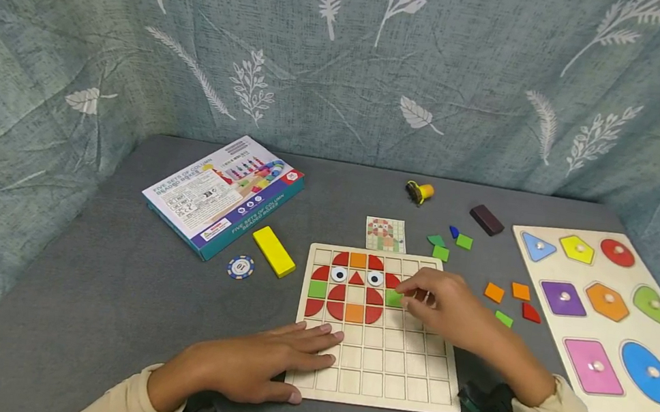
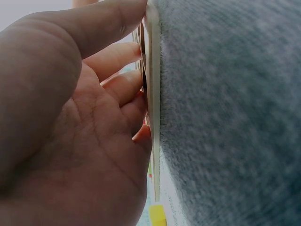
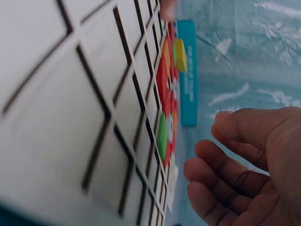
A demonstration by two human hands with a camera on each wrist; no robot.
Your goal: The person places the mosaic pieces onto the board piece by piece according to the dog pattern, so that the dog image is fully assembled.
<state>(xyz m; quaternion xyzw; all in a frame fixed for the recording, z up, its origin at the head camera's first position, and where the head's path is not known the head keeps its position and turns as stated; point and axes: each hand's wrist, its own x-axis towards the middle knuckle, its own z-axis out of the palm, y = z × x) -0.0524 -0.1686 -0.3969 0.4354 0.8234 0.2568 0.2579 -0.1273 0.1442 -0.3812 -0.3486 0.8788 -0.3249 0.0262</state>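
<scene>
A wooden grid board (image 1: 369,360) lies in front of the person, its upper cells filled with red, orange, green and eye-printed tiles in an owl-like pattern. My left hand (image 1: 255,365) rests on the board's lower left, fingers spread and thumb at the near edge. The fingers of my right hand (image 1: 450,310) hover by a green square tile (image 1: 393,299) on the right of the pattern. In the right wrist view, that hand's thumb and loosely bent fingers are apart, with nothing between them, and the green tile (image 3: 162,136) sits in the grid.
A small pattern card (image 1: 385,235) lies behind the board. Loose orange tiles (image 1: 494,293), a red quarter-round (image 1: 530,313) and green pieces lie to the right, before a knobbed shape puzzle (image 1: 596,307). At left are a box (image 1: 220,192), yellow block (image 1: 273,251) and poker chip (image 1: 241,267).
</scene>
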